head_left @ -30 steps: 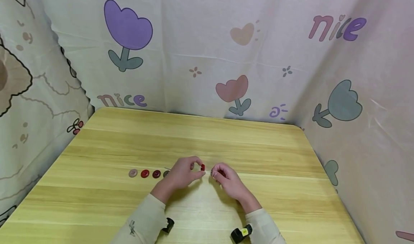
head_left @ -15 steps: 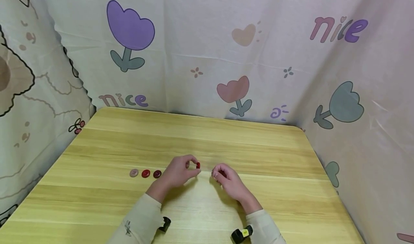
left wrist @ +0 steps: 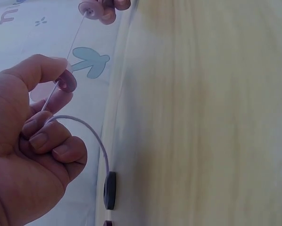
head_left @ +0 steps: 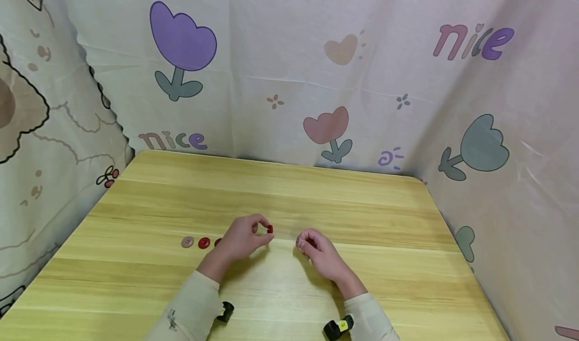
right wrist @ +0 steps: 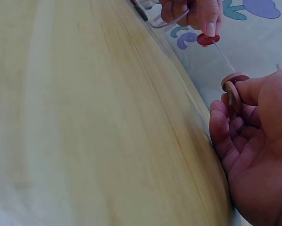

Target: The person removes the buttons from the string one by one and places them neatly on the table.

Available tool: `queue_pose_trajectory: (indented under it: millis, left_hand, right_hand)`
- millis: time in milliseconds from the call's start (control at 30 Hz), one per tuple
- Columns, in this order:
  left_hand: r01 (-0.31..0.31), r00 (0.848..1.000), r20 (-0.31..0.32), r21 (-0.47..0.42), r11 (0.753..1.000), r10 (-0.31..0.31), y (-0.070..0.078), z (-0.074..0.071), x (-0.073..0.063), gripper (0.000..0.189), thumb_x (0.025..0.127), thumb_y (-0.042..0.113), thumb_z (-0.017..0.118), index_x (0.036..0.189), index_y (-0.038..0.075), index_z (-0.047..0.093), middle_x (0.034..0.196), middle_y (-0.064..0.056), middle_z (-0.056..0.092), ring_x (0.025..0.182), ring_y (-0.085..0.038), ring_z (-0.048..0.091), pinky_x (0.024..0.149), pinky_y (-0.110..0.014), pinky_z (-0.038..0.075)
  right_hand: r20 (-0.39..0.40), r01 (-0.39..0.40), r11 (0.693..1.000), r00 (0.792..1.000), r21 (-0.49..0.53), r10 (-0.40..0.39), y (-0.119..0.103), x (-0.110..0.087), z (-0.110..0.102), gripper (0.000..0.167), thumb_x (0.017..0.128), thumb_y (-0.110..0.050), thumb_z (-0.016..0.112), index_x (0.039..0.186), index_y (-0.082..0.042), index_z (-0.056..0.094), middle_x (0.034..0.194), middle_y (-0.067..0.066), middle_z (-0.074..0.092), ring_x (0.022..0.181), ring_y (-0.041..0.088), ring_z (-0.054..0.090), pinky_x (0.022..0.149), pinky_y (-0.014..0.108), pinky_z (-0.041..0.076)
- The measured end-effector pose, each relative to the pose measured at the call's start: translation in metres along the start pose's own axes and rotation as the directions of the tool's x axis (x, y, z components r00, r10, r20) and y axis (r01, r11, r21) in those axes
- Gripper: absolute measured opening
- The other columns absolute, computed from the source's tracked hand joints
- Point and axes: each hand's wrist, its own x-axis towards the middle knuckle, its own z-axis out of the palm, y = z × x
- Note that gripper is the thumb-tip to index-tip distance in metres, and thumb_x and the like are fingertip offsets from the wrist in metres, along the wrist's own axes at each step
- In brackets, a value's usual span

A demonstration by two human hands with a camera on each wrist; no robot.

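Note:
My left hand [head_left: 239, 239] pinches a red button [head_left: 270, 229] on edge between thumb and fingertips, above the table. A thin pale cord [left wrist: 87, 123] passes the button; its tail loops from under the curled lower fingers of that hand. To its right, my right hand [head_left: 318, 251] grips two brownish-pink buttons [right wrist: 235, 77] between thumb and fingers. In the right wrist view the cord stretches taut from these to the red button, with a gap between them. A dark button [left wrist: 110, 190] shows beside the cord's loop in the left wrist view, hidden by the left hand from the head camera.
Left of my left forearm, a pink button [head_left: 187, 241], a red button [head_left: 204, 243] and a partly covered dark red button [head_left: 218, 241] lie in a row on the wooden table [head_left: 362, 205]. A printed curtain [head_left: 271, 54] hangs behind the table.
My left hand has moved left, away from the right hand, with the red button in its pinch. It now covers more of the button row. The right hand has stayed nearly still.

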Motion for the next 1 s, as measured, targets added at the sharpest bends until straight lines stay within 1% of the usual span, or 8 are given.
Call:
queue_pose_trajectory:
  millis: [300, 433, 533, 600, 700, 733, 900, 1000]
  left_hand:
    - [0.016, 1.000, -0.020, -0.014, 1.000, -0.016, -0.004, -0.009, -0.001, 0.017, 0.087, 0.021, 0.079, 0.098, 0.016, 0.068, 0.068, -0.001, 0.036, 0.053, -0.013, 0.032, 0.051, -0.030, 0.028]
    - [0.035, 0.999, -0.023, -0.012, 0.999, -0.036, -0.006, -0.012, -0.002, 0.016, 0.087, 0.021, 0.079, 0.099, 0.017, 0.068, 0.069, -0.002, 0.036, 0.054, -0.014, 0.032, 0.052, -0.030, 0.028]
    - [0.055, 0.998, -0.028, -0.010, 0.998, -0.055, -0.007, -0.015, -0.003, 0.016, 0.088, 0.023, 0.078, 0.100, 0.018, 0.068, 0.076, -0.005, 0.044, 0.060, -0.017, 0.037, 0.053, -0.032, 0.032]
    - [0.062, 0.997, -0.034, -0.005, 0.998, -0.063, -0.007, -0.018, -0.004, 0.017, 0.088, 0.023, 0.078, 0.101, 0.018, 0.069, 0.085, -0.007, 0.051, 0.066, -0.019, 0.041, 0.056, -0.033, 0.035]
    - [0.075, 0.996, -0.041, -0.009, 0.997, -0.076, -0.008, -0.021, -0.004, 0.017, 0.089, 0.025, 0.077, 0.102, 0.018, 0.068, 0.093, -0.010, 0.054, 0.069, -0.021, 0.043, 0.057, -0.034, 0.037]
    - [0.076, 0.996, -0.043, -0.011, 0.997, -0.076, -0.008, -0.022, -0.004, 0.018, 0.089, 0.025, 0.077, 0.102, 0.018, 0.068, 0.092, -0.010, 0.053, 0.069, -0.021, 0.042, 0.056, -0.034, 0.036]
    - [0.071, 0.996, -0.045, -0.020, 0.997, -0.072, -0.010, -0.027, -0.005, 0.019, 0.089, 0.026, 0.077, 0.102, 0.016, 0.067, 0.077, -0.005, 0.041, 0.058, -0.017, 0.034, 0.051, -0.031, 0.030]
    - [0.080, 0.996, -0.035, -0.053, 0.995, -0.082, -0.011, -0.029, -0.006, 0.019, 0.089, 0.024, 0.076, 0.103, 0.015, 0.067, 0.071, -0.002, 0.035, 0.051, -0.014, 0.036, 0.048, -0.028, 0.030]
  right_hand:
    - [0.004, 0.005, 1.000, 1.000, 0.003, -0.005, -0.001, 0.000, 0.001, 0.012, 0.104, 0.003, 0.046, 0.095, 0.007, 0.054, 0.089, 0.026, 0.054, 0.078, 0.040, 0.050, 0.066, 0.031, 0.046]
    - [0.006, 0.000, 1.000, 1.000, 0.005, 0.000, -0.001, 0.000, 0.001, 0.012, 0.104, 0.003, 0.046, 0.096, 0.008, 0.054, 0.090, 0.027, 0.054, 0.079, 0.041, 0.050, 0.066, 0.032, 0.046]
    - [0.005, -0.003, 1.000, 1.000, 0.004, 0.003, -0.001, 0.000, 0.001, 0.012, 0.104, 0.003, 0.046, 0.096, 0.008, 0.054, 0.091, 0.027, 0.054, 0.080, 0.040, 0.050, 0.067, 0.032, 0.046]
    - [0.002, -0.003, 1.000, 1.000, 0.001, 0.003, 0.000, 0.000, 0.001, 0.012, 0.104, 0.003, 0.046, 0.097, 0.008, 0.054, 0.091, 0.026, 0.054, 0.080, 0.039, 0.051, 0.067, 0.032, 0.046]
    - [-0.003, -0.002, 1.000, 1.000, -0.005, 0.002, 0.001, -0.001, 0.001, 0.012, 0.104, 0.003, 0.046, 0.097, 0.007, 0.054, 0.091, 0.024, 0.055, 0.080, 0.037, 0.051, 0.067, 0.033, 0.047]
    - [-0.004, 0.000, 1.000, 1.000, -0.006, 0.000, 0.001, -0.001, 0.001, 0.012, 0.104, 0.003, 0.045, 0.097, 0.007, 0.054, 0.091, 0.024, 0.055, 0.080, 0.037, 0.051, 0.068, 0.033, 0.047]
    - [-0.003, 0.003, 1.000, 1.000, 0.000, -0.003, 0.001, 0.000, 0.001, 0.012, 0.104, 0.004, 0.046, 0.096, 0.008, 0.054, 0.091, 0.024, 0.055, 0.080, 0.038, 0.051, 0.067, 0.033, 0.047]
    - [0.000, 0.008, 1.000, 1.000, 0.003, -0.008, 0.001, 0.000, 0.001, 0.012, 0.104, 0.004, 0.045, 0.096, 0.009, 0.053, 0.090, 0.026, 0.054, 0.080, 0.039, 0.051, 0.067, 0.033, 0.046]
